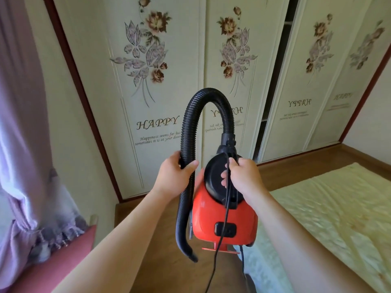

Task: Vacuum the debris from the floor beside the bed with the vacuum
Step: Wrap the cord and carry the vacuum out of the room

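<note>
hands hold red vacuum point(224, 214) aloft: left grip point(176, 173) clasping hose point(188, 132), right grip point(243, 176) clenching handle and cord point(224, 220)

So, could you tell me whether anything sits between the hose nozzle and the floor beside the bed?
Nothing visible does. The hose nozzle hangs free over the bare wood floor left of the bed; the left hand grips the hose higher up.

The vacuum point(224, 216) hides most of the floor point(148, 225) beside the bed point(330, 208), so no debris can be made out; its power cord point(213, 265) runs off the bottom edge, and the bed is cut by the right edge, its cover blurred
</note>
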`<state>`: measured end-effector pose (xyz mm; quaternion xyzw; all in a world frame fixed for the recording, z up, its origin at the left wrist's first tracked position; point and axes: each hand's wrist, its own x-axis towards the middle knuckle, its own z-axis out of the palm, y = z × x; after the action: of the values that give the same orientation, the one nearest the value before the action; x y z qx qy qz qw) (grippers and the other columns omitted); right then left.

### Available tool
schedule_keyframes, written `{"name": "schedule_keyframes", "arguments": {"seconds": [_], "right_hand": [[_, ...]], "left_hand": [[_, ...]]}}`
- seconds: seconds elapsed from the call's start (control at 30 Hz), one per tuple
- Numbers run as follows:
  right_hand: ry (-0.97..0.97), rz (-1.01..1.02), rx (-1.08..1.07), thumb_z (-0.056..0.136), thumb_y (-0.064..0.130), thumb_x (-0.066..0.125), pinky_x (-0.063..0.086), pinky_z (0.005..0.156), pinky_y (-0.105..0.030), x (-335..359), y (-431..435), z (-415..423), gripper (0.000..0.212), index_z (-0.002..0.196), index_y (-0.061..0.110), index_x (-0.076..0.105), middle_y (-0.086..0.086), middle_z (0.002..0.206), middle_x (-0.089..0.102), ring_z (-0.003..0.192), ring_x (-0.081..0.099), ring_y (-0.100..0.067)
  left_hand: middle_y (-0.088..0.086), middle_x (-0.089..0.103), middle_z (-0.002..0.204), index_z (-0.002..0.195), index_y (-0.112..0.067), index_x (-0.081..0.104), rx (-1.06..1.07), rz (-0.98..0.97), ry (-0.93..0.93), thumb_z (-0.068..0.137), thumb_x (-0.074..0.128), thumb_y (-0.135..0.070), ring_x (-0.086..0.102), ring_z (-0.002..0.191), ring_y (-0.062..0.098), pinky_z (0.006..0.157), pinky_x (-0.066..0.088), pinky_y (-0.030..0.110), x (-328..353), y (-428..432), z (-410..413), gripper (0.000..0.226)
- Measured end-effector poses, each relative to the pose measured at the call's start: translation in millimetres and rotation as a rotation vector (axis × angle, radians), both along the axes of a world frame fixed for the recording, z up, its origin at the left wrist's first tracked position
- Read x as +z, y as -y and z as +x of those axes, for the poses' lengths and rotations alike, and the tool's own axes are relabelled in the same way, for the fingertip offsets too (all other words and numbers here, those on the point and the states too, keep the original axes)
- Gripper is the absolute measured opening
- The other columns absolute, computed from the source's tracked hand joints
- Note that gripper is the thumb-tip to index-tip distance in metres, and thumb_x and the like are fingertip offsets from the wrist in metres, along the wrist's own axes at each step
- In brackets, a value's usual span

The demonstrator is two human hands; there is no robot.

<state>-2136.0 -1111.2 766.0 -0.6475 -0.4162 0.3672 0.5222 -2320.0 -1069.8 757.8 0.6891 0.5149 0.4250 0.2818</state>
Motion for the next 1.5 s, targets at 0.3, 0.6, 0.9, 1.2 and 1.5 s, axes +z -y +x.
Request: {"name": "schedule_keyframes", "arguments": {"seconds": [0.3, 0.6, 0.9, 1.2, 1.5], "right_hand": [[-0.051, 0.014, 0.074, 0.105, 0.022, 0.044, 0.058, 0.066, -0.046, -22.2, -135.5, 42.3, 0.026, 0.095, 0.004, 0.059, -0.004, 0.062, 0.065, 0.05, 0.062, -0.022], [0.0, 0.019, 0.132, 0.106, 0.019, 0.041, 0.06, 0.062, -0.041, -11.4, -268.4, 78.9, 0.023, 0.098, 0.006, 0.058, -0.008, 0.07, 0.068, 0.054, 0.064, -0.024], [0.02, 0.028, 0.065, 0.107, 0.018, 0.04, 0.052, 0.055, -0.036, -14.9, -380.8, 72.6, 0.025, 0.099, 0.002, 0.058, -0.009, 0.069, 0.065, 0.051, 0.06, -0.02], [0.004, 0.008, -0.165, 0.106, 0.02, 0.042, 0.057, 0.059, -0.038, -19.1, -504.8, 71.2, 0.025, 0.097, 0.004, 0.06, -0.01, 0.071, 0.066, 0.053, 0.061, -0.02], [-0.004, 0.005, -0.344, 0.106, 0.023, 0.044, 0.061, 0.063, -0.04, -12.6, -595.0, 139.5, 0.023, 0.101, 0.01, 0.062, -0.006, 0.069, 0.07, 0.053, 0.066, -0.018]], "left_hand": [[-0.006, 0.069, 0.093, 0.107, -0.018, 0.063, 0.055, -0.065, 0.05, 0.096, 0.067, -0.033, 0.068, 0.088, 0.011, 0.075, 0.056, 0.025, -12.1, -112.7, 43.5, 0.019], [-0.004, 0.07, 0.092, 0.102, -0.019, 0.063, 0.124, -0.083, 0.102, 0.095, 0.068, -0.03, 0.069, 0.088, 0.014, 0.083, 0.058, 0.034, 0.3, -229.9, 76.5, 0.014], [-0.003, 0.071, 0.092, 0.105, -0.018, 0.065, 0.063, -0.067, 0.174, 0.094, 0.069, -0.031, 0.07, 0.086, 0.016, 0.08, 0.06, 0.038, -14.0, -367.6, 82.3, 0.016], [-0.005, 0.071, 0.096, 0.109, -0.021, 0.067, -0.137, -0.071, 0.144, 0.093, 0.069, -0.034, 0.069, 0.087, 0.015, 0.083, 0.059, 0.04, -16.8, -531.5, 89.2, 0.02], [-0.011, 0.069, 0.102, 0.119, -0.022, 0.064, -0.344, -0.1, 0.135, 0.095, 0.068, -0.033, 0.065, 0.09, 0.002, 0.073, 0.049, 0.016, -5.9, -645.6, 164.6, 0.027]]}}
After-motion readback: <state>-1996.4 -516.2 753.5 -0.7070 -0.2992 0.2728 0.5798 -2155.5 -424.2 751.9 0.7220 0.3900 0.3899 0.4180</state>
